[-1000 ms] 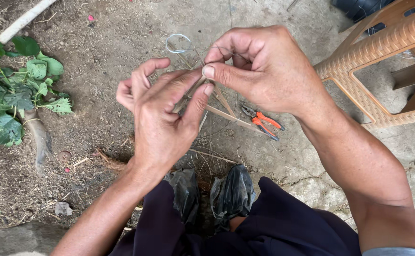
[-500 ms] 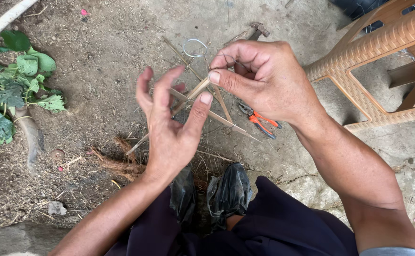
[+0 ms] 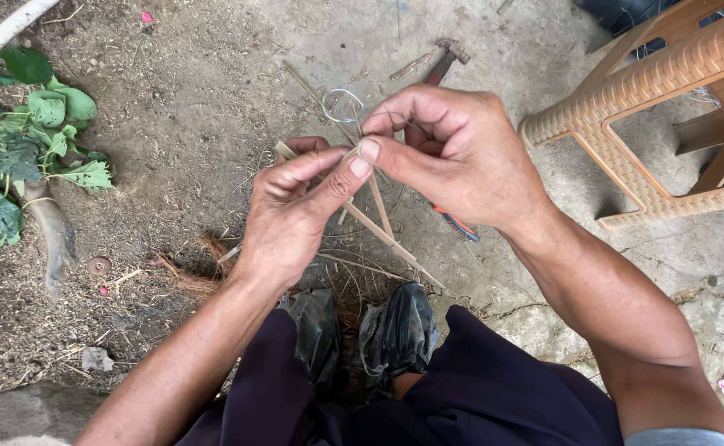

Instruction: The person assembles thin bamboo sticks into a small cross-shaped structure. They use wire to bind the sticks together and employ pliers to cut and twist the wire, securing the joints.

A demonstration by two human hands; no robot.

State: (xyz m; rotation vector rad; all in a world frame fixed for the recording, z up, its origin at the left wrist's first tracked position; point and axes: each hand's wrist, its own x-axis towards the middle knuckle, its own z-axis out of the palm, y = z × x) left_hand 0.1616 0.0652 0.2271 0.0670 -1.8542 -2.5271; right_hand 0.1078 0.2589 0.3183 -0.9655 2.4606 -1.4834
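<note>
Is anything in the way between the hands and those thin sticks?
No, nothing visible is in the way. The left hand and the right hand both already pinch the thin sticks where they cross, with a loop of thin wire right at the fingertips. The pliers lie on the ground below, apart.

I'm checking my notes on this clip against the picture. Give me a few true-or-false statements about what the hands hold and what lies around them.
1. Both hands pinch thin bamboo sticks. True: the left hand and right hand meet at the sticks' crossing.
2. A loop of thin wire shows just above the hands. True.
3. The hammer is in the right hand. False: it lies on the ground beyond the hands.
4. The green leafy plant grows on the right. False: it is at the left edge.
5. A woven-pattern plastic stool stands at the upper right. True.
</note>
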